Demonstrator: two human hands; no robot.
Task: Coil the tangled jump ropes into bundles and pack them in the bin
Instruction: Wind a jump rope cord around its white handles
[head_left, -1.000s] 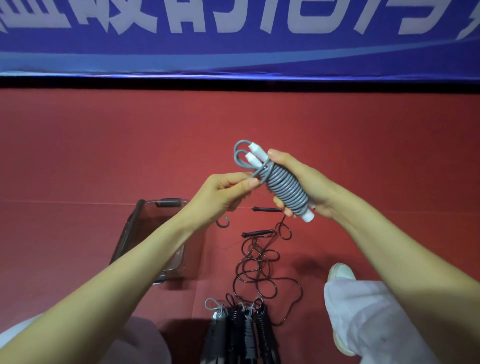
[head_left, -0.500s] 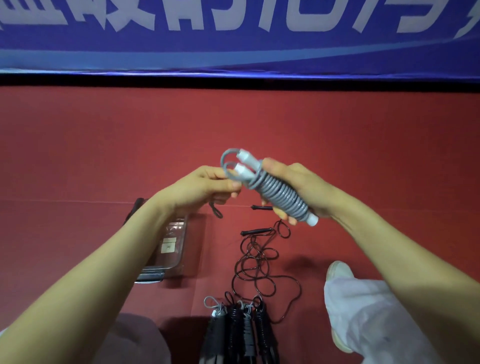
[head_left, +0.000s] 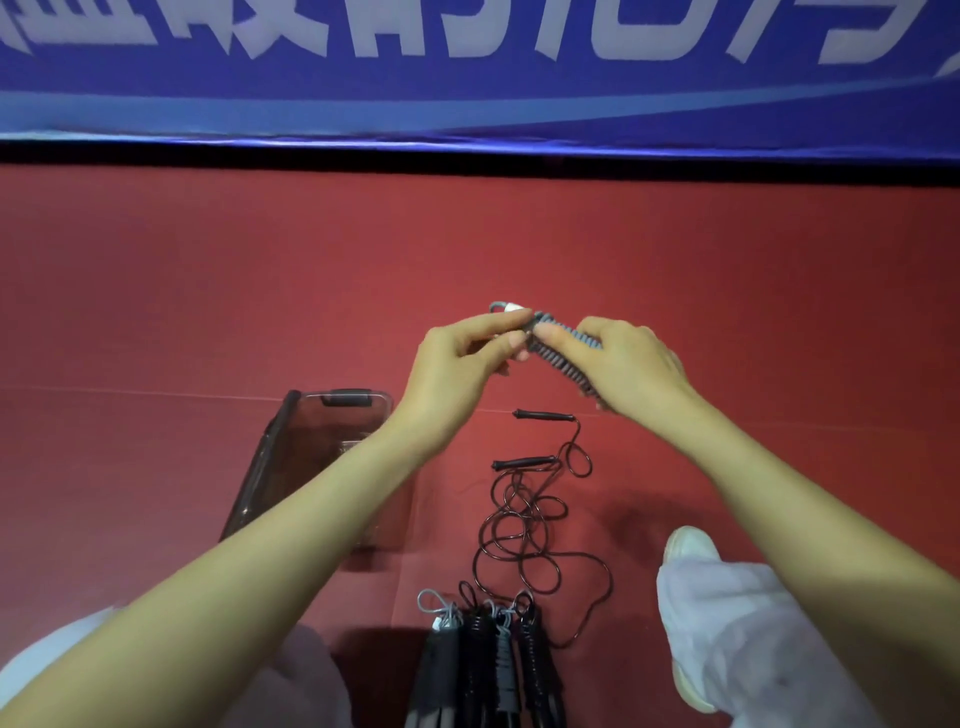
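A: What has changed since 0.5 s ago?
B: The left hand (head_left: 457, 364) has been brought up against the right hand (head_left: 631, 364). The right hand has been rolled over the grey rope bundle (head_left: 563, 349), so less coil is shown.
A: Item 1, nearest?
B: Finished bundles (head_left: 488, 660), 4 as far as can be counted, laid side by side on the red floor (head_left: 208, 286). Not yet packed.
A: Item 2?
B: Loose black rope (head_left: 524, 525), uncoiled, with its 2 handles (head_left: 540, 415) at the far end of the tangle.
A: Item 3?
B: Clear bin (head_left: 260, 467), set left of the black rope. No bundle is seen in it.
A: Item 4?
B: Grey rope bundle, held in the air beyond the handles. It is wrapped by the right hand's fingers, and its loop end is pinched by the left. The winding is judged nearly finished.
A: Item 5, farthest?
B: Blue banner (head_left: 467, 104).
A: Outstanding?
B: 1 rope is left to be coiled, and all bundles are left to be packed.
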